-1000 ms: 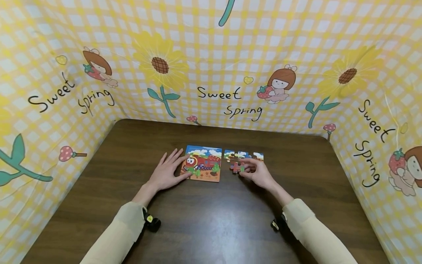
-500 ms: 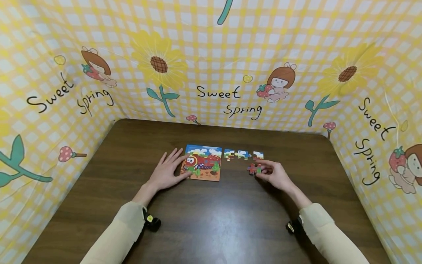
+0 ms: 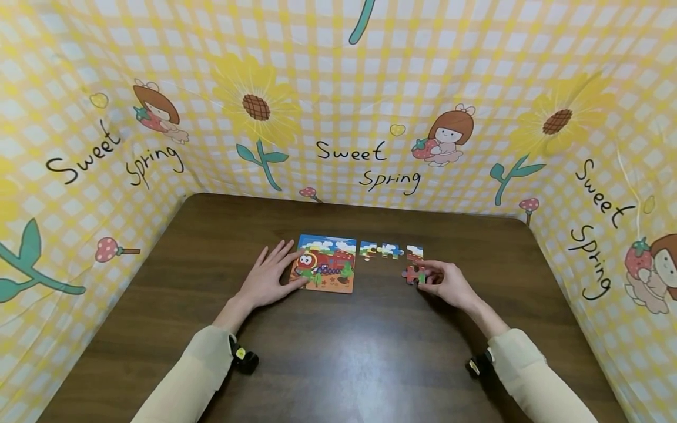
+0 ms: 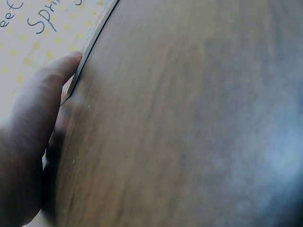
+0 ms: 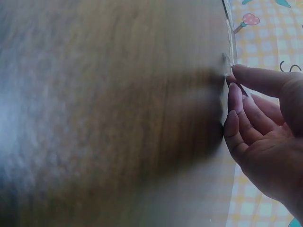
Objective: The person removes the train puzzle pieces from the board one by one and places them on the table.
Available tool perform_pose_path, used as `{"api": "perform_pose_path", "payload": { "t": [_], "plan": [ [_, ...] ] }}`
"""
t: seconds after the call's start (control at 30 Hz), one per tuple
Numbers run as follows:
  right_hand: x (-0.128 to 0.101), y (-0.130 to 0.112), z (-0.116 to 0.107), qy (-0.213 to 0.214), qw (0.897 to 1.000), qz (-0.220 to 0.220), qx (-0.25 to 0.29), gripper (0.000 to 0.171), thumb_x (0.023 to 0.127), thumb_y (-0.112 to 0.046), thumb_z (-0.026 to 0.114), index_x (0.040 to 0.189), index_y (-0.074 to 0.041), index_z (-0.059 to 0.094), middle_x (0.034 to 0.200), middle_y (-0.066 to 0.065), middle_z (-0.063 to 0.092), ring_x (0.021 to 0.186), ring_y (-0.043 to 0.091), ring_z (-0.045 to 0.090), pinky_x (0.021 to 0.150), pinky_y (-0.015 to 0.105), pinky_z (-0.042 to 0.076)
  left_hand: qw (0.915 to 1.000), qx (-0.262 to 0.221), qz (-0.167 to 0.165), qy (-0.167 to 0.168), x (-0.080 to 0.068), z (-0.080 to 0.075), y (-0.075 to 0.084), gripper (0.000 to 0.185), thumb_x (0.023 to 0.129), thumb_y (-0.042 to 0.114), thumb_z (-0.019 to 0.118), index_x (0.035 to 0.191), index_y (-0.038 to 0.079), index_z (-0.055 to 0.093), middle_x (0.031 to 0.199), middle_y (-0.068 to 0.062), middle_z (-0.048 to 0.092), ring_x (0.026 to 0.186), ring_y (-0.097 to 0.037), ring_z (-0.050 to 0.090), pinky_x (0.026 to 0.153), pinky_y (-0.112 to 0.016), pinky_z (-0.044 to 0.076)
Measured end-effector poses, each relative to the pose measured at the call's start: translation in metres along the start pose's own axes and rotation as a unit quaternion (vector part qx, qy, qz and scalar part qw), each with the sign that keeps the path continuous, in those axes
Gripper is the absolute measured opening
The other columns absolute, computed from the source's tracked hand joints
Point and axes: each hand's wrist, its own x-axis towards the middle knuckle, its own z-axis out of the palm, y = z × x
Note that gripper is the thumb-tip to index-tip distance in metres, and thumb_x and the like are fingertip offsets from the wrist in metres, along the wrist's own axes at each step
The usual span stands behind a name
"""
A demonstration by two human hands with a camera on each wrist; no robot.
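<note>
Right hand point(image 3: 449, 285) is pinching 1 puzzle piece point(image 3: 414, 274), having just shifted it rightward; it is now sitting just nearside of the corner piece point(image 3: 415, 251), likely being fitted there. Left hand point(image 3: 268, 274), fingers spread, is touching the picture board point(image 3: 330, 264).

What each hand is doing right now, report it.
Left hand: open, touching the train picture board.
Right hand: closed, pinching a jigsaw piece.

1. My table point(image 3: 296, 335) is dark brown wood-grain, kinda shiny on my side.
2. I've got a colorful train picture point(image 3: 330, 265) lying flat on it.
3. Just right of that, some sky-and-cloud puzzle pieces point(image 3: 390, 251).
</note>
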Motion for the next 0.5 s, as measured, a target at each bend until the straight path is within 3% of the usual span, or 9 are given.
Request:
{"api": "perform_pose_path", "payload": {
  "t": [0.3, 0.5],
  "plan": [
    [-0.0019, 0.0039, 0.0019, 0.022, 0.999, -0.017, -0.033, 0.047, 0.082, -0.009, 0.078, 0.127, -0.007, 0.064, 0.094, 0.007, 0.071, 0.078, 0.010, 0.062, 0.066, 0.021, 0.052, 1.0000, 0.002, 0.002, 0.002, -0.0003, 0.0009, -0.0011, 0.079, 0.085, 0.076, 0.048, 0.152, 0.036, 0.033, 0.165, -0.002, 0.021, 0.154, -0.026, 0.016, 0.123, -0.059, 0.008],
    [-0.0027, 0.0043, 0.0019, 0.034, 0.994, -0.048, -0.088, 0.044, 0.082, -0.016, 0.078, 0.124, -0.011, 0.065, 0.098, 0.004, 0.067, 0.083, 0.017, 0.062, 0.067, 0.027, 0.052, 1.0000, 0.002, 0.005, 0.002, 0.0003, 0.0005, -0.0001, 0.079, 0.086, 0.074, 0.050, 0.152, 0.034, 0.034, 0.164, -0.004, 0.022, 0.153, -0.029, 0.018, 0.121, -0.061, 0.009]
  ]
}}
